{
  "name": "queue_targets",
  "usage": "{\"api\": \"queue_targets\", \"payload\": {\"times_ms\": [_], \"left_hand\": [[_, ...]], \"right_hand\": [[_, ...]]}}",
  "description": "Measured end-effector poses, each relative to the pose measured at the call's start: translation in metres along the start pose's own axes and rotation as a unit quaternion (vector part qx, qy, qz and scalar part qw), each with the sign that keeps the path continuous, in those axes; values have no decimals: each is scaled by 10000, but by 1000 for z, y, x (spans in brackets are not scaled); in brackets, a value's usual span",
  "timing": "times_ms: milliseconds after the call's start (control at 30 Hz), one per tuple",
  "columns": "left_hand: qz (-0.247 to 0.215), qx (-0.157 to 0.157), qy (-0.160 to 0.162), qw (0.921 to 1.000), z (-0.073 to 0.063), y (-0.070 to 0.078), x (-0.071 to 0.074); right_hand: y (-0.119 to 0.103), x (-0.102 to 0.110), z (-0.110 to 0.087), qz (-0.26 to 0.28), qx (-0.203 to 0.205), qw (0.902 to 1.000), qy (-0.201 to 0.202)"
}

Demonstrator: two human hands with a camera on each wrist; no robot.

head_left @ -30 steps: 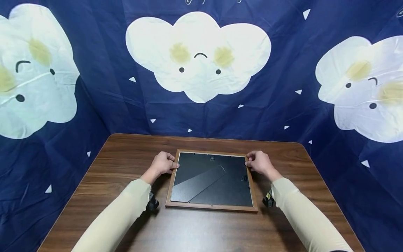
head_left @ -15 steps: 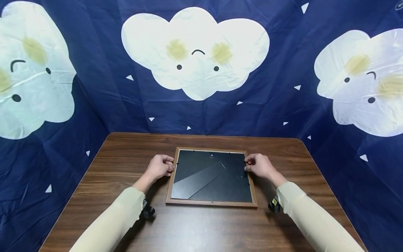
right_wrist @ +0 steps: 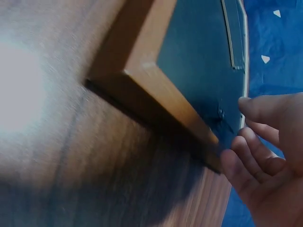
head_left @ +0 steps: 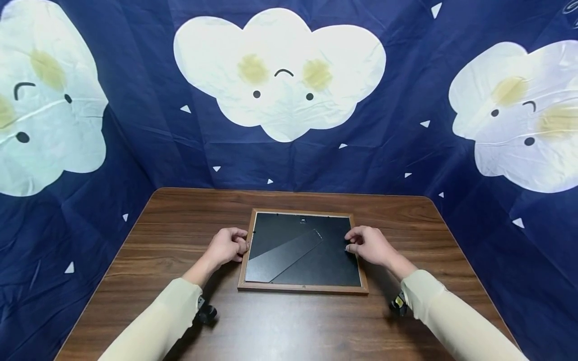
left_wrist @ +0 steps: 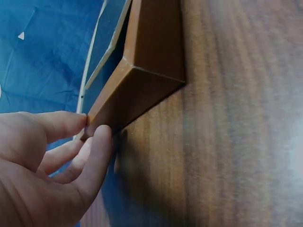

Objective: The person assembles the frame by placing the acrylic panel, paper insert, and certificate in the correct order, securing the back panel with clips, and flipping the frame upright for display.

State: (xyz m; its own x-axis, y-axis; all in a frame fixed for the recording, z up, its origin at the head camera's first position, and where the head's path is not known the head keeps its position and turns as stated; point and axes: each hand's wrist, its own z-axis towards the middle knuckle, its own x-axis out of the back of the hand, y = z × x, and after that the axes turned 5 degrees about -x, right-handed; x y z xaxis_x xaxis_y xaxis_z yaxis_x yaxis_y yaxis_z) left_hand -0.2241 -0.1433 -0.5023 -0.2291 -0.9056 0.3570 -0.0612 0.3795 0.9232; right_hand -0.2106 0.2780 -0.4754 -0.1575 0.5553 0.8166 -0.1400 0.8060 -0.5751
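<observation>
A picture frame (head_left: 303, 288) with a brown wooden rim lies back side up on the table. Its black backing board (head_left: 289, 271) carries a slanted easel leg (head_left: 289, 254). At the frame's left rim is my left hand (head_left: 224, 245); its thumb and fingertips rest against the edge in the left wrist view. My right hand (head_left: 372, 244) reaches over the right rim, thumb and index fingertips above the backing. In the right wrist view a small dark fitting (right_wrist: 220, 112) on the backing sits close to the thumb (right_wrist: 251, 105); the other fingers hang loosely outside the rim.
The wooden table (head_left: 289, 326) has rounded far corners. Behind and beside it hangs a dark blue cloth (head_left: 149, 100) printed with white clouds. A black wrist camera (head_left: 207, 313) is strapped at the left cuff, another camera (head_left: 398, 305) at the right.
Both hands have slid nearer along the frame's sides. My left thumb has drawn back off the backing to the rim, while my right fingertips have moved further in over the backing. The frame stays flat.
</observation>
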Motion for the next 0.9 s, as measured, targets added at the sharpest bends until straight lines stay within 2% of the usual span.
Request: {"api": "queue_targets", "payload": {"times_ms": [133,433,700,900], "left_hand": [[91,26,-10,10000,-6,0,-2],[119,162,-138,9997,-20,5,-5],[313,120,4,9994,-21,5,-8],[237,105,5,9997,-19,3,-8]], "right_hand": [[-5,-3,-8,48,244,9996,-157],[-14,-9,-21,129,447,9968,-645],[-18,-15,-32,89,809,9923,-931],[-22,-17,-39,-22,1155,9878,-1045]]}}
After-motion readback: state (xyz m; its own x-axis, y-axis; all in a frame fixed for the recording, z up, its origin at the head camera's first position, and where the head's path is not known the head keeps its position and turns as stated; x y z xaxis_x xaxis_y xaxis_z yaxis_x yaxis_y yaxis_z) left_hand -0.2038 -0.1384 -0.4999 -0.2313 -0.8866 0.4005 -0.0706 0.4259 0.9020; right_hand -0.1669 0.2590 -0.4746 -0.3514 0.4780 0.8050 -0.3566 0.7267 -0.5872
